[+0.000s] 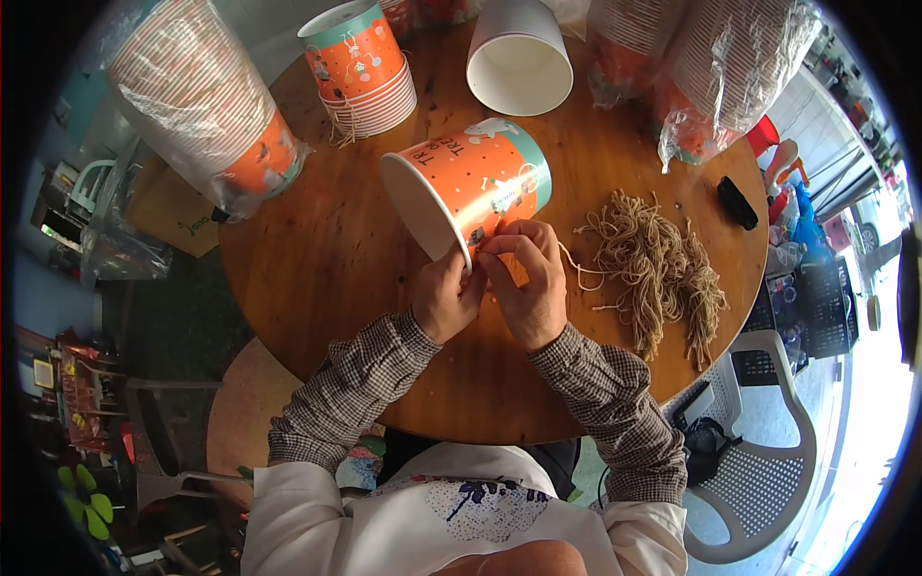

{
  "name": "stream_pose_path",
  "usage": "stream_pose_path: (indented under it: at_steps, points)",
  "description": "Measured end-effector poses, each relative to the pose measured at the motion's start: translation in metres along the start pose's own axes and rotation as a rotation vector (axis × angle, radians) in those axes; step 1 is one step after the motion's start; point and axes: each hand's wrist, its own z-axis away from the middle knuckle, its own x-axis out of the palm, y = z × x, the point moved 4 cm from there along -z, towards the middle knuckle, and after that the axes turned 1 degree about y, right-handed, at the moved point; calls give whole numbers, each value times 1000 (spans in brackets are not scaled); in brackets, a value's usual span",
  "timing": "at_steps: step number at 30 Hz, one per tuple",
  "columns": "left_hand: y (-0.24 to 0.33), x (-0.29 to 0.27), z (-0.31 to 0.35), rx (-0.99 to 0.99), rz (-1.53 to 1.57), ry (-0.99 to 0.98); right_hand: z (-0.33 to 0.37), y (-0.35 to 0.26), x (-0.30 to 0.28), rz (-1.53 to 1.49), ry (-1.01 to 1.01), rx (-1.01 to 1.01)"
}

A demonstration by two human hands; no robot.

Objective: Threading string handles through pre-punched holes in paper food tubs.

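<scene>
An orange and teal paper bucket (477, 178) lies tilted over the round table, its white-rimmed mouth turned to the left. My left hand (448, 296) is closed on the bucket's rim, with the thumb on the outside and some fingers hidden. Close beside it, my right hand (530, 283) pinches a thin beige cord (581, 274) against the bucket's side near the rim. The fingertips of both hands nearly meet there, and the cord's end between them is too small to see clearly. A heap of loose twisted cords (653, 274) lies right of my right hand.
On the wooden table (317, 298) stand nested orange buckets (360, 72) and a white bucket (519, 72) on its side. Plastic-wrapped bucket stacks (206, 96) lean at left and right (735, 72). A small black object (738, 204) lies near the right edge; a grey chair (759, 470) stands beyond.
</scene>
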Motion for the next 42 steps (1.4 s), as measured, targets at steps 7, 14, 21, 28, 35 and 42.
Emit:
stream_pose_path:
  at_steps: [7, 14, 21, 28, 35, 42]
  points:
    - [-4, 1, 2, 112, -45, 84, -3, -13, 2, 146, 22, -129]
    - [-4, -10, 4, 74, 174, 34, -4, -6, 0, 136, 46, -125]
    - [-15, -7, -5, -125, 486, 160, -4, -3, -1, 146, 23, -110]
    - [-37, -3, -7, -174, 541, 170, 2, -3, 9, 143, -26, -133]
    - [-15, -13, -8, -111, 261, 116, -2, 4, 8, 181, -56, -68]
    - [18, -18, -9, 343, 118, 118, 4, 16, 10, 80, -168, 81]
